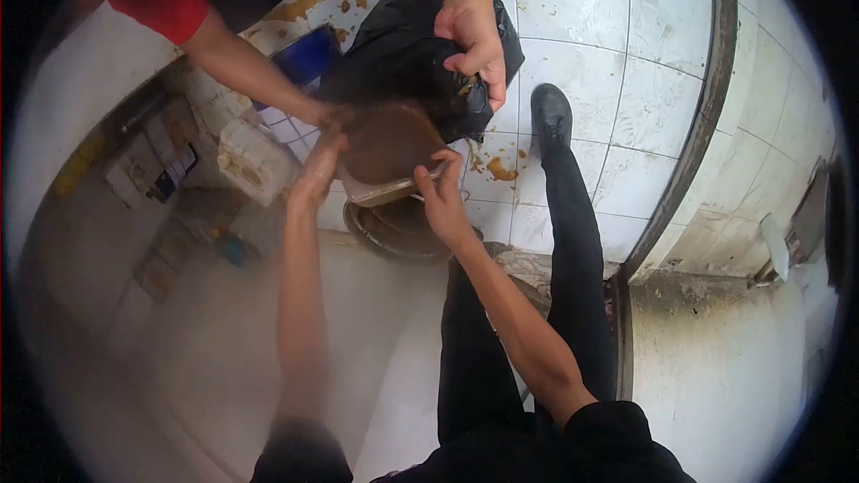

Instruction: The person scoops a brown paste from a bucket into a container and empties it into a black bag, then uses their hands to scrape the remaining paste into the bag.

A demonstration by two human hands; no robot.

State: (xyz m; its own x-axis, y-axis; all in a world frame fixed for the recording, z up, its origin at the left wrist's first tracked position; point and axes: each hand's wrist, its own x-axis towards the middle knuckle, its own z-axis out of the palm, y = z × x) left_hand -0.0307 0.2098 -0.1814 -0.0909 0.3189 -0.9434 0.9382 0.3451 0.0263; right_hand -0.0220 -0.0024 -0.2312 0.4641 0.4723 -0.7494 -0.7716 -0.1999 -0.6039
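Between my two hands is a clear rectangular plastic tub [385,190] with brown contents, tilted toward a black plastic bag [394,58]. My left hand [318,170] grips its left side, fingers partly hidden and slightly blurred. On the near right corner my right hand [440,197] is closed around the rim. A co-worker's hand [474,40] holds up the bag's edge. The co-worker's other hand [333,118] is at the tub's far left corner, by the bag; its exact grip is blurred. Beneath the tub stands a round bucket [385,233], mostly covered.
Brown spills [501,169] mark the white tiled floor [586,89]. A dirty white jerrycan [255,161] stands at the left, near a blue object [309,54]. My shoe [551,116] is right of the bag. A dark raised edge [684,143] runs along the right. Haze blurs the lower left.
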